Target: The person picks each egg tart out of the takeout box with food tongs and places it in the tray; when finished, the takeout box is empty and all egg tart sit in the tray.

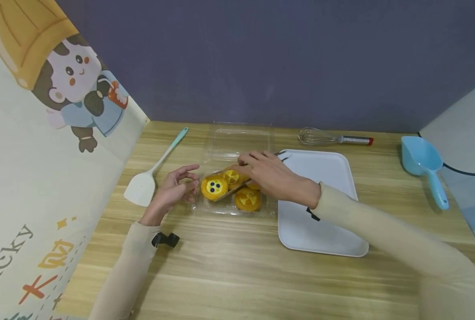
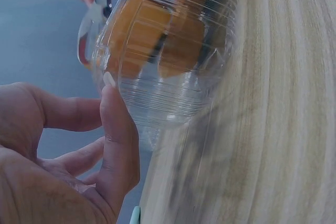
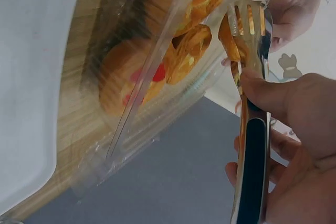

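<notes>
Several tarts [image 1: 248,198] lie in a clear plastic box [image 1: 229,212] with its lid folded back. My right hand [image 1: 271,174] grips metal tongs [image 3: 252,166] with dark handle inlays, reaching over the box from the right. The tongs' slotted end holds a tart [image 3: 229,39] at the box's left side; in the head view this tart [image 1: 214,187] has dark blue dots. A tart with red spots [image 3: 131,77] shows through the plastic. At the box's left edge, my left hand [image 1: 173,189] has its fingers bent loosely, a fingertip at the rim, holding nothing.
A white tray [image 1: 321,231] stands right of the box. Behind it lies a whisk [image 1: 333,138]. A white spatula with a mint handle [image 1: 143,186] lies at the left, a blue scoop [image 1: 423,158] at the far right. A dark wall [image 1: 261,58] rises behind the table.
</notes>
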Motion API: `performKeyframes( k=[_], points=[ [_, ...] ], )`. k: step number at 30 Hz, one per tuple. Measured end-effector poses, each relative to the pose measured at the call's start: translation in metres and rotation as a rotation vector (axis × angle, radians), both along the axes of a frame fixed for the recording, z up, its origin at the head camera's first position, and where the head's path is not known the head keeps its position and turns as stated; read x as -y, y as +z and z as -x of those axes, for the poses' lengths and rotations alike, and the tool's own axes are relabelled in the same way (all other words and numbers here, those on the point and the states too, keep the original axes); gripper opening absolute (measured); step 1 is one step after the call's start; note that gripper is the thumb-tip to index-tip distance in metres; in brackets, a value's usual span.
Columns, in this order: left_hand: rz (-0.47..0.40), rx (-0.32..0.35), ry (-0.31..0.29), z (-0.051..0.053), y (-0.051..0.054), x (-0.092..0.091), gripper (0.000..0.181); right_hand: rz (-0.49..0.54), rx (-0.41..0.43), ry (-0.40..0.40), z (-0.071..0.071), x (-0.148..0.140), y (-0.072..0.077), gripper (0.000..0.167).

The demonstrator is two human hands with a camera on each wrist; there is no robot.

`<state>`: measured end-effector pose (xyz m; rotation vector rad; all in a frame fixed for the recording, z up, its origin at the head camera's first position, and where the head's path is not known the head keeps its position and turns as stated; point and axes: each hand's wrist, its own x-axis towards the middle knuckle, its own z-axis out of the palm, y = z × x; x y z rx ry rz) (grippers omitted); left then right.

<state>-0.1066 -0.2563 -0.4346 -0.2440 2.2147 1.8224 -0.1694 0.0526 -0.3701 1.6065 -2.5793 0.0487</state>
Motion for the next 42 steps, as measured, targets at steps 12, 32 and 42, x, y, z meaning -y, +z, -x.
performKeyframes(
  k=[12, 32, 42],
  points=[
    [0.018, -0.002, -0.005, 0.002, 0.001, 0.002, 0.061, 0.067, -0.102, -0.094, 0.003, -0.049, 0.01, 0.066],
    [0.04, 0.001, -0.001, 0.001, -0.001, 0.006, 0.06, 0.119, -0.119, -0.301, 0.02, -0.132, -0.004, 0.06],
    [0.045, -0.004, -0.009, 0.0, -0.002, 0.005, 0.06, 0.087, -0.085, -0.383, 0.033, -0.172, -0.018, 0.056]
  ],
)
